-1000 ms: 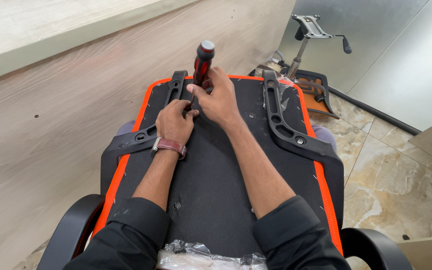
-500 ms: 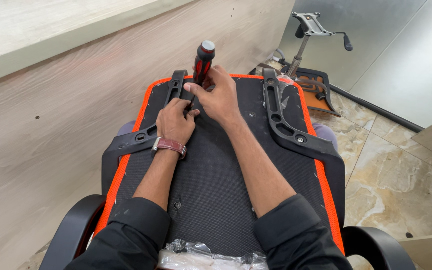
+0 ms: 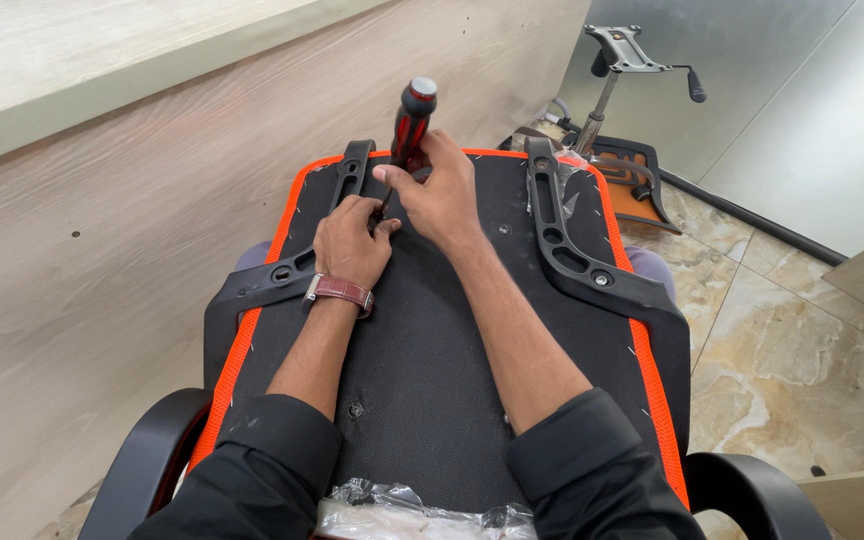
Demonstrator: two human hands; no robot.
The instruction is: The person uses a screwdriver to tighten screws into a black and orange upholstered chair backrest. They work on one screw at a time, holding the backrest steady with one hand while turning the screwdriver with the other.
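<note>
Right hand (image 3: 442,195) closed round red-black screwdriver (image 3: 411,122), upright over upturned chair seat (image 3: 432,380). Left hand (image 3: 352,240) fingers pinched at tip, position unchanged from half-second earlier; driving ongoing.

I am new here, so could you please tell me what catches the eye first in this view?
A red and black screwdriver stands upright at top centre, gripped by the right hand, the left hand beside its tip. Both rest on the orange-edged black chair seat underside filling the middle.
</note>
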